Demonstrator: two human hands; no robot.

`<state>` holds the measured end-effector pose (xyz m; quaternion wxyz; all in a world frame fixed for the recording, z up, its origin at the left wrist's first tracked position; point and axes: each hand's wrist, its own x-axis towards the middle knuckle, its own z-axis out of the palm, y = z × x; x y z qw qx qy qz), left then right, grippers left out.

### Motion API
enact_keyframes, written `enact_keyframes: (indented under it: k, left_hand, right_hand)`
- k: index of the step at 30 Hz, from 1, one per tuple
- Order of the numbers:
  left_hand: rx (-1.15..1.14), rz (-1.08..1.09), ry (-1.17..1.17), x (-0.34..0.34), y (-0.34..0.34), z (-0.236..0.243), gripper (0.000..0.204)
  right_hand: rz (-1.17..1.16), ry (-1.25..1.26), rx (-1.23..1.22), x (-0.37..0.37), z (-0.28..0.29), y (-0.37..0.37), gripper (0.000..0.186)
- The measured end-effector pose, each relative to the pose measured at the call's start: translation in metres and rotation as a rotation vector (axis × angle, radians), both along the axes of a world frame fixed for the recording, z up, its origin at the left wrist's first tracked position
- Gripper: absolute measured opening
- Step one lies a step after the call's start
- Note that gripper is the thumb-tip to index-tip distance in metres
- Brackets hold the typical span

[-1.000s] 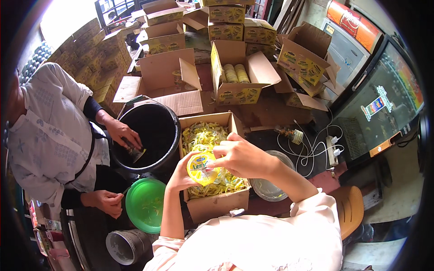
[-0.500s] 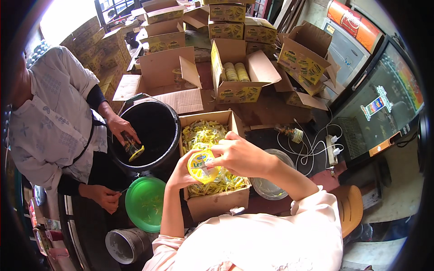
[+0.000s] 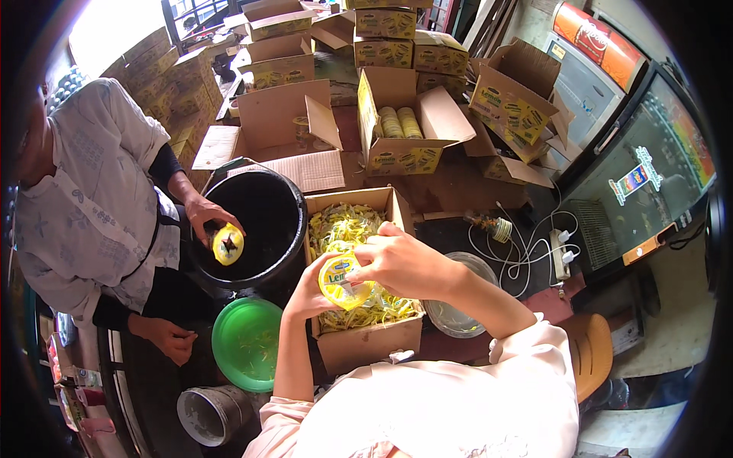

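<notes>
Yellow-lidded cup (image 3: 337, 285), one, in two hands above an open carton (image 3: 370, 349) of yellow shreds (image 3: 343, 227).
Left hand (image 3: 305, 296): fingers wrapped around the cup's left side. Right hand (image 3: 408, 265): fingers curled against the lid's right part, hiding some of it; whether they pinch anything cannot be told. Hands and cup block the carton's middle. Left: black bucket (image 3: 263, 191), one; co-worker's hand (image 3: 205, 212) with second cup (image 3: 227, 250). Near left: green basin (image 3: 238, 328), one. Right: clear tub (image 3: 479, 267), one.

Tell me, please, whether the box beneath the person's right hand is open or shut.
Open: no flaps cover the box, and yellow strips show inside it, beneath the right hand.
</notes>
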<state>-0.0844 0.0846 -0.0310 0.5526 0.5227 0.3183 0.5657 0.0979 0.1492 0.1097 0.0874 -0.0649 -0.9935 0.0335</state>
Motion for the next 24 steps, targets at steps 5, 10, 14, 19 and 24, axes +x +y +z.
enact_keyframes:
  k: [5,10,14,19,24]
  left_hand:
    - [0.021,0.0,-0.033,0.0,0.0,0.003,0.082]
    - [0.025,0.026,-0.027,-0.004,0.0,0.004,0.083]
    - [0.009,0.041,-0.052,-0.007,-0.001,0.004,0.084]
    - [0.028,0.094,-0.106,-0.01,-0.004,0.01,0.085]
    - [0.112,0.277,-0.038,-0.025,-0.002,0.022,0.079]
  right_hand:
    - [0.002,-0.005,0.021,0.001,-0.002,0.002,0.032]
    - [-0.002,0.035,-0.031,0.003,0.004,0.002,0.035]
    - [0.0,0.149,-0.093,0.004,0.007,0.002,0.037]
    - [-0.156,0.558,-0.292,0.002,-0.009,0.001,0.032]
    - [-0.334,0.724,-0.339,0.008,-0.047,-0.004,0.028]
